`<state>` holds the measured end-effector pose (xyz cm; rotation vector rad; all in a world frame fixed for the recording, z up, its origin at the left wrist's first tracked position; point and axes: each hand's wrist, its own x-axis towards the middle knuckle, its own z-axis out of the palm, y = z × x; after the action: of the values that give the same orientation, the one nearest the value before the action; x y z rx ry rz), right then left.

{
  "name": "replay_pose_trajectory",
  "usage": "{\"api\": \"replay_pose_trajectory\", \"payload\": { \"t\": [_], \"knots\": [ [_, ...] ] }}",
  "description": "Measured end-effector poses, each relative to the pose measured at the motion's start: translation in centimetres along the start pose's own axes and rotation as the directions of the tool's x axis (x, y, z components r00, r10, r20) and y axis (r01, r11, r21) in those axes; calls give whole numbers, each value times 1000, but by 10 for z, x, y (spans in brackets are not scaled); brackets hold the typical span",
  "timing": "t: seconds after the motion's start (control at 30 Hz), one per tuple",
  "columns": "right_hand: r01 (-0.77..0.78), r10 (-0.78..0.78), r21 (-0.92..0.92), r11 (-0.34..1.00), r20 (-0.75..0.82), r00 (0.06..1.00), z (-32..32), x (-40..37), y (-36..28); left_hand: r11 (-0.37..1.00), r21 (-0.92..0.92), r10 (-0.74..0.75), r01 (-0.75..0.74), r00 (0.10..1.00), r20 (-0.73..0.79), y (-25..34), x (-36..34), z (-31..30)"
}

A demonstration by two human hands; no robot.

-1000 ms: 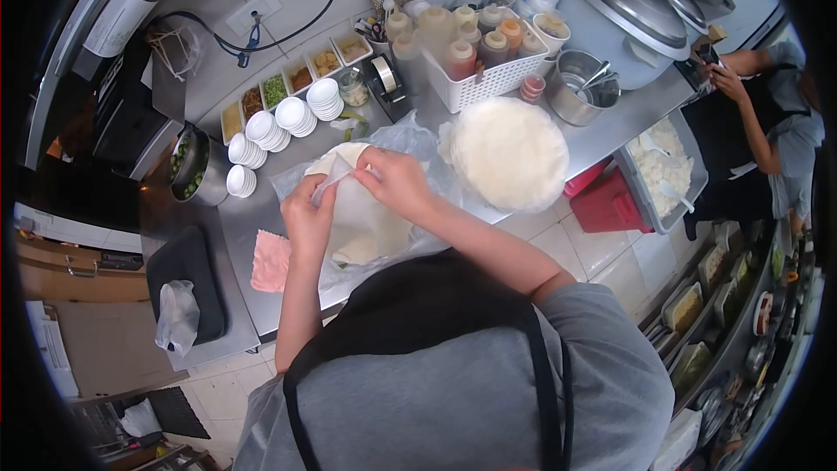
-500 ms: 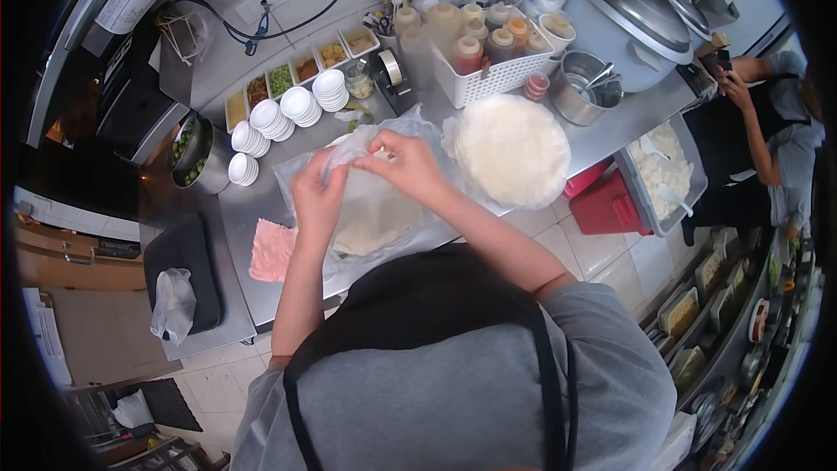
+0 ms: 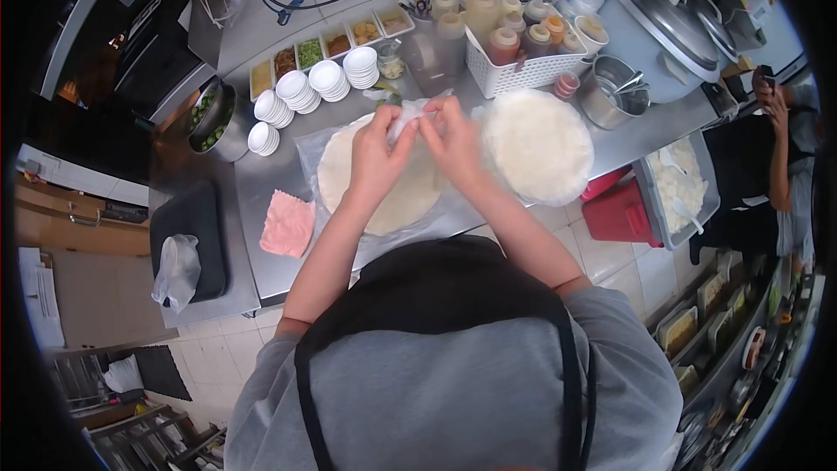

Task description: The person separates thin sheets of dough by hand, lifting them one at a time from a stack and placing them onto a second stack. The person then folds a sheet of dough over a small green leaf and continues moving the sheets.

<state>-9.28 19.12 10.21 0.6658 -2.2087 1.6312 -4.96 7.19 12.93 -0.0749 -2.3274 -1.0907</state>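
Okay, far left: black tray [image 3: 186, 208] on the tabletop [image 3: 248, 283], crumpled plastic bag [image 3: 179, 269] lying on it. Next, metal pot [image 3: 234, 136] with green items inside. Pink cloth [image 3: 288, 224] flat near the front edge; stacks of small white dishes [image 3: 295, 92] behind it, food containers [image 3: 309, 53] in a row behind those. Middle: round pale sheet [image 3: 340, 166] flat on clear plastic, partly hidden by the arms. Left hand [image 3: 381, 150] is over the sheet, fingers curled, fingertips pinching the thin film [image 3: 404, 119]. Film is bunched between both hands, by the sheet's far side. Right hand [image 3: 452, 141], thumb and finger nearly closed, pinches the same film, close beside the left. Right of that: white basket [image 3: 519, 78] of squeeze bottles, with a pale round stack [image 3: 538, 148] in front. Then metal pail [image 3: 600, 109] holding utensils, red bin [image 3: 621, 214] below, grey tub [image 3: 649, 201] of white food. Far right, another person [image 3: 745, 170] holds a dark object.
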Motion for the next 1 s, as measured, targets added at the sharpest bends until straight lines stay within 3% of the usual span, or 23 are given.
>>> {"api": "replay_pose_trajectory", "payload": {
  "t": [0.03, 0.07, 0.13, 0.2, 0.27, 0.33, 0.37, 0.43, 0.53, 0.63, 0.67, 0.73, 0.8, 0.9, 1.0],
  "knots": [
    [1, -1, 2, 1000, 2, 1000, -1, 1, 0, 986, -75, -147, 151, 988, 56, 4, -1, 0],
    [37, -37, -40, 999, -7, 999, -3, 2, 0, 986, -75, -147, 151, 988, 54, 2, -1, 1],
    [73, -75, -84, 994, -17, 997, -5, 7, 4, 992, 102, -80, 76, 996, 32, -3, -2, 4],
    [170, -181, -112, 979, -94, 979, -6, 12, 11, 986, 162, -37, 31, 999, 34, -3, -3, 1],
    [95, -104, -81, 992, -117, 988, -8, 14, 9, 975, 220, 4, -12, 999, 37, -6, -4, -2],
    [20, -27, -51, 999, -142, 989, -10, 15, 8, 991, 127, 52, -44, 997, -59, -14, -3, -2],
    [-4, 3, -16, 1000, -71, 997, -9, 14, 7, 991, 121, 56, -48, 997, -58, -14, -2, -3],
    [-31, 31, 11, 999, -6, 999, -8, 12, 5, 994, 68, -81, 83, 996, -30, -13, 1, -8],
    [-60, 60, 2, 998, 41, 997, -5, 12, 5, 996, 63, -58, 62, 996, -62, -4, 3, -16],
    [-34, 37, 85, 996, -32, 999, -6, 16, 10, 999, -15, -46, 45, 991, -127, -15, -5, -19],
    [-83, 87, 84, 993, -51, 995, -8, 18, 11, 999, -15, -46, 44, 991, -126, -19, -7, -22],
    [-134, 140, 83, 987, -70, 988, -13, 21, 11, 984, -47, -180, 174, 965, -191, -30, -11, -32],
    [-205, 215, 90, 975, -111, 970, -21, 28, 6, 981, -105, -186, 165, 953, -240, -48, -14, -38],
    [-97, 102, 32, 995, -244, 964, -21, 33, 23, 968, -151, -239, 202, 925, -294, -66, -18, -53],
    [-111, 147, 144, 983, -275, 950, -27, 38, 25, 940, -156, -339, 305, 893, -296, -68, -22, -67]
  ]
}}
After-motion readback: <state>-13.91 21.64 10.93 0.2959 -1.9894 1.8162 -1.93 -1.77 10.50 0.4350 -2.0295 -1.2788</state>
